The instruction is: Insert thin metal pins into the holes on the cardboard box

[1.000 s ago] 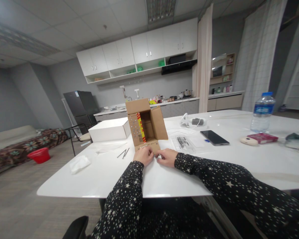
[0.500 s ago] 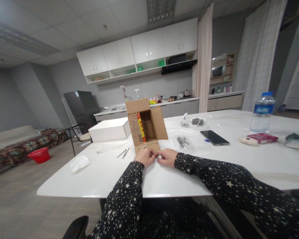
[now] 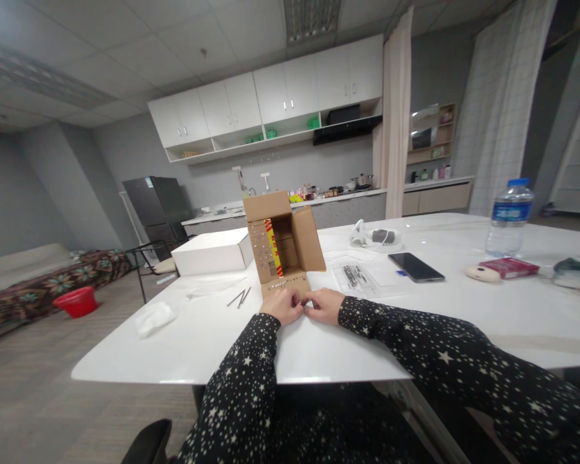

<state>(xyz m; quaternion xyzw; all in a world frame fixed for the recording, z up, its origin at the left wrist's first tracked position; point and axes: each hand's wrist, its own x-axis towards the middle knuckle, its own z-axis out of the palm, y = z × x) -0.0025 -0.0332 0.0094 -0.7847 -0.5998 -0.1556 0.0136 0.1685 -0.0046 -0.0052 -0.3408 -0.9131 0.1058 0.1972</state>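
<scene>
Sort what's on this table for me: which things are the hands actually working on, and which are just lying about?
In hand:
- left hand and right hand, fingertips together at the near flap of the cardboard box
- loose nails beside the box, left

Lying about:
- white box
- crumpled tissue
- phone
- water bottle
- pink packet
</scene>
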